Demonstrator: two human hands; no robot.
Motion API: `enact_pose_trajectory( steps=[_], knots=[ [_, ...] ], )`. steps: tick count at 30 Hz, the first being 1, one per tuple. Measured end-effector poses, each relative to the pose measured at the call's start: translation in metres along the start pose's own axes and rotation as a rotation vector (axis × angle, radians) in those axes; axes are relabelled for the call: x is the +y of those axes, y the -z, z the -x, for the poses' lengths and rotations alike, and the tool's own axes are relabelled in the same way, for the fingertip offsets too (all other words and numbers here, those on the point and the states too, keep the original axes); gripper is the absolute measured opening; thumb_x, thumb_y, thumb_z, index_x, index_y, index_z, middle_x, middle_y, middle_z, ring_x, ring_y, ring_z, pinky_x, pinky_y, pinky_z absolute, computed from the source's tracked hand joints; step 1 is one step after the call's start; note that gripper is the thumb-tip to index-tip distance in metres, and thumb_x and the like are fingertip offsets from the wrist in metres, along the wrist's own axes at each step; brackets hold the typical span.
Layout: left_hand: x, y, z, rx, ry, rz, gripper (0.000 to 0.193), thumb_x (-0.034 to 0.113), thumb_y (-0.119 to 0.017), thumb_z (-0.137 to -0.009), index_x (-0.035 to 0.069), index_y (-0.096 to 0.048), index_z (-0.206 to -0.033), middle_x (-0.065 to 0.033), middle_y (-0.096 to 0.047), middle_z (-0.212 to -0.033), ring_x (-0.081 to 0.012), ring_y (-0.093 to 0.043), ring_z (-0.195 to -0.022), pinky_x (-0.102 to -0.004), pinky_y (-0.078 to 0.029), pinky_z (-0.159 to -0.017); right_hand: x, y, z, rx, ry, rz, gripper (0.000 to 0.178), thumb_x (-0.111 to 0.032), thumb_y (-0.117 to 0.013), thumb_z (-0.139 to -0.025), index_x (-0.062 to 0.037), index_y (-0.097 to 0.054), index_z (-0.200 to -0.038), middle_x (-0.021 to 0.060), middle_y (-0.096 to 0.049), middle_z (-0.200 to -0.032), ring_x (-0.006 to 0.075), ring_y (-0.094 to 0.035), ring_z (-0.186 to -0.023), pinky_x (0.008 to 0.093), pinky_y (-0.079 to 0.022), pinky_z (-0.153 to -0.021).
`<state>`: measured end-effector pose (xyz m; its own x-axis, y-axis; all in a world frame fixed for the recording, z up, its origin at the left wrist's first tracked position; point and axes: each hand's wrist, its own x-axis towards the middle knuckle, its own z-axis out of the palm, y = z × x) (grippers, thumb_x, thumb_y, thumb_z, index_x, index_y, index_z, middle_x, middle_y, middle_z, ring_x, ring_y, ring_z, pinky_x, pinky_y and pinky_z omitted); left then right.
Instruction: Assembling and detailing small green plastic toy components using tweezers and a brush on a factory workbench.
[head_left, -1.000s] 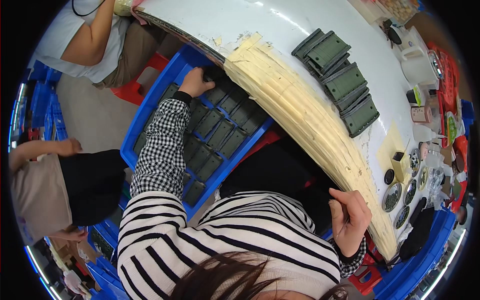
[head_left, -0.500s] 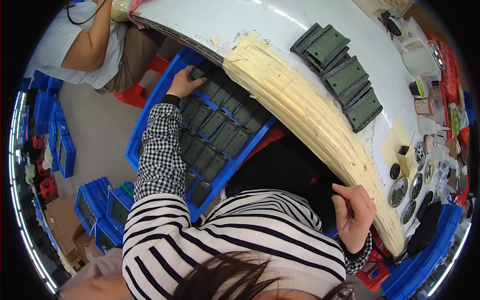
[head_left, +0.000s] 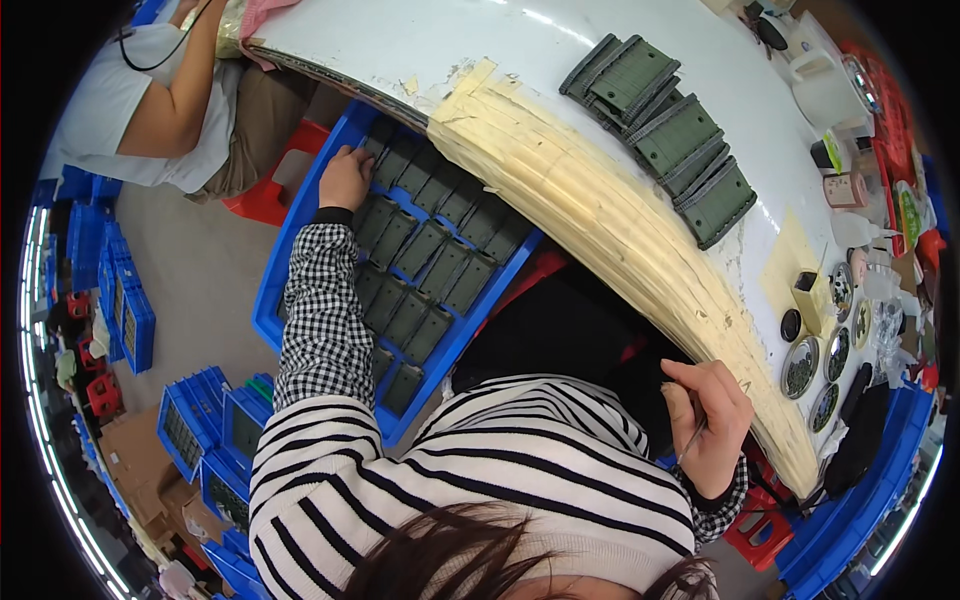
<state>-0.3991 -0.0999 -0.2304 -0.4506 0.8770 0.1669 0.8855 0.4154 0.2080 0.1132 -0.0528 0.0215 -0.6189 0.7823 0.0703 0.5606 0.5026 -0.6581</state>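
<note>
At the upper left end of a blue tray (head_left: 264,305), my left hand (head_left: 345,180) has its fingers curled closed beside the rows of dark green rectangular pieces (head_left: 423,250). What lies under those fingertips is hidden. My right hand (head_left: 712,425), near the table's front edge and close to my body, is closed round a thin metal tool (head_left: 690,444), whose kind I cannot make out. On the white table, several similar green pieces (head_left: 680,135) lie overlapping in a slanting row.
Yellowish tape (head_left: 580,215) covers the table's curved edge. Round dishes with small parts (head_left: 800,368) and a black-topped yellow box (head_left: 808,295) stand at the right. Another person (head_left: 165,110) sits at upper left near a red stool (head_left: 283,180). Blue crates (head_left: 188,425) are stacked on the floor.
My left hand has moved slightly left and down within the tray's far end, and its thumb and fingers have drawn together. My right hand keeps nearly the same pose with the thin tool.
</note>
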Motion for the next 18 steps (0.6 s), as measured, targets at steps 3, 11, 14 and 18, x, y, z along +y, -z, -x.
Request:
enact_pose_trajectory(
  steps=[3,11,14,18],
  knots=[
    [0.019,0.021,0.006,0.002,0.127,-0.012,0.018,0.021,-0.062,-0.09,0.006,-0.067,-0.098,-0.0144,-0.064,-0.093,-0.0355,-0.063,-0.086,-0.0424,-0.052,-0.078,-0.001,0.001,-0.001,0.007,0.02,-0.003,0.022,0.002,-0.074,-0.072,-0.0007,-0.069,-0.093,0.0113,-0.06,-0.072,0.0257,-0.059,-0.064,0.0329,-0.046,-0.057],
    [0.242,0.155,-0.031,0.691,-0.408,0.705,0.033,0.026,-0.065,-0.091,0.0,-0.063,-0.111,-0.0193,-0.064,-0.099,-0.033,-0.062,-0.084,-0.0389,-0.052,-0.073,-0.003,-0.002,0.0,0.001,0.056,-0.003,0.022,0.001,-0.074,-0.071,-0.0015,-0.07,-0.093,0.0104,-0.061,-0.073,0.025,-0.06,-0.064,0.0325,-0.047,-0.059],
    [0.293,0.146,-0.058,0.526,-0.531,0.487,0.047,0.039,-0.063,-0.089,0.0,-0.06,-0.117,-0.0232,-0.064,-0.097,-0.0363,-0.063,-0.089,-0.0439,-0.052,-0.073,-0.007,0.0,0.004,0.008,0.083,0.001,0.022,0.0,-0.074,-0.072,-0.0017,-0.07,-0.093,0.0101,-0.061,-0.072,0.0246,-0.06,-0.064,0.0329,-0.047,-0.059],
    [0.313,0.145,-0.073,0.266,-0.474,0.371,0.054,0.042,-0.064,-0.086,-0.001,-0.059,-0.119,-0.0244,-0.064,-0.091,-0.0386,-0.063,-0.086,-0.0451,-0.052,-0.073,-0.003,0.006,0.015,0.027,0.046,0.015,0.021,0.001,-0.074,-0.072,-0.0013,-0.069,-0.093,0.0105,-0.061,-0.073,0.0247,-0.059,-0.063,0.0326,-0.047,-0.058]
  ],
)
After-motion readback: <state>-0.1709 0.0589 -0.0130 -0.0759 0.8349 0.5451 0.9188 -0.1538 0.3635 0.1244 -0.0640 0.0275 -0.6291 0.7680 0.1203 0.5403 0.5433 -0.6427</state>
